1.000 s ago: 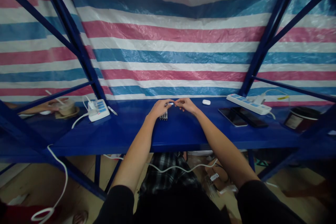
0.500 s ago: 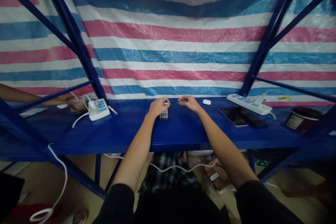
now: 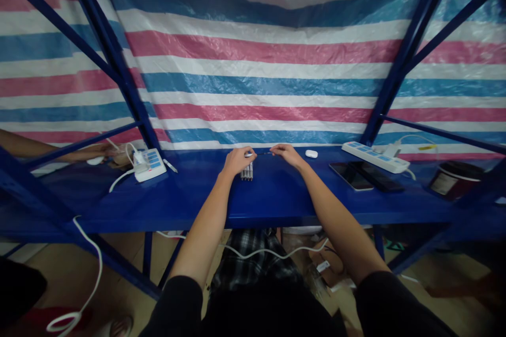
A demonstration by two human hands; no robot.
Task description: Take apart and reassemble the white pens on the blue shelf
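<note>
Well, from where I stood, everything hung on a thin dark stick [image 3: 264,154] that spanned the gap between the two hands, its long axis running sideways, roughly in line with the far edge of the blue desk [image 3: 276,197]. The right hand [image 3: 288,155] had its fingertips pinched together on the stick's right end, with the palm well off to the side. The left hand [image 3: 237,161] was closed too, thumb and fingers nipping a small white piece [image 3: 249,155] that pointed toward the stick, so the two lay nearly end to end. The view was poor at that size, and I couldn't fairly say whether the stick's left end sat inside the white piece or merely met it. Below the left hand, almost touching it, a tight row of pens [image 3: 247,174] lay side by side on the desk, their long axes turned toward the person, about square to the stick; the left hand was plainly the nearer one to them. Off beyond the right hand, just apart from it, was a small white case [image 3: 311,154], while a lone pen [image 3: 169,166] lay slantwise well to the left, beside a power strip [image 3: 149,166].
</note>
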